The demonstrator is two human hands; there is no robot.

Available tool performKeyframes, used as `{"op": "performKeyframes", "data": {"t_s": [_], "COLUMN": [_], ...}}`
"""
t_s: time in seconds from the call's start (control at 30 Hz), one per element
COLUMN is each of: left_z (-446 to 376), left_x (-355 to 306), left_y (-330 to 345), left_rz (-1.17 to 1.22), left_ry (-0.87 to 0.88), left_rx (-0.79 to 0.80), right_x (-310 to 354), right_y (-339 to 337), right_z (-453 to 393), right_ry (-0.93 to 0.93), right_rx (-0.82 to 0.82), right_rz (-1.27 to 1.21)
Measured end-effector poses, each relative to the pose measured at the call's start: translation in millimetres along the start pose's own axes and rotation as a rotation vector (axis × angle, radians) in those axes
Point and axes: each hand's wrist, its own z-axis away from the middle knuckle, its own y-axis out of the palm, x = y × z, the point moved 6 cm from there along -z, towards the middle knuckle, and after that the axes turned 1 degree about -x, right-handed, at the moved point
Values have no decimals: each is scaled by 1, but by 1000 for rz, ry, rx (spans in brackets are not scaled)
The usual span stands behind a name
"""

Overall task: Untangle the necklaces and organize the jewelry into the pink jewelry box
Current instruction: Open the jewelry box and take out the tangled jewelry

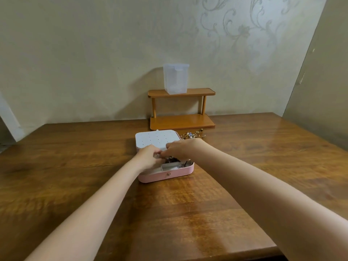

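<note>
The pink jewelry box [165, 175] lies open on the wooden table [188, 213], its white dotted lid [156, 139] folded back flat. Both hands meet just above the box's rear compartments. My left hand [148, 157] and my right hand [178, 149] have curled fingers that pinch a dark tangle of necklaces [170, 160] hanging into the box. A few small pieces lie in the right compartment [180, 166]. A pile of gold rings and earrings [192, 135] sits on the table behind the box, to its right.
A small two-tier wooden shelf [181, 110] stands against the wall behind the box, with a clear plastic container [175, 79] on its top tier. The table's near edge runs diagonally at the lower right.
</note>
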Motion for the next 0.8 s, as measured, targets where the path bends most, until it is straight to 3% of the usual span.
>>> {"op": "performKeyframes", "data": {"t_s": [0.1,0.2,0.3,0.47,0.63,0.8], "left_z": [-7,-18,-24,-36,-49,-48], "left_x": [3,4,-8,-8,-12,-9], "left_y": [-2,1,5,2,4,4], "left_rz": [25,-101,-315,-407,-567,-581], "left_ry": [-2,-35,-62,-137,-189,-148], "left_rx": [30,97,115,171,228,218], "right_x": [-5,-15,-16,-17,-24,-27], "right_y": [-2,2,3,6,10,9], "right_z": [-6,-12,-10,-11,-29,-30], "right_ry": [13,17,-8,-61,10,3], "right_rx": [48,127,36,-32,102,171], "right_rz": [-51,-200,-194,-194,-317,-403]}}
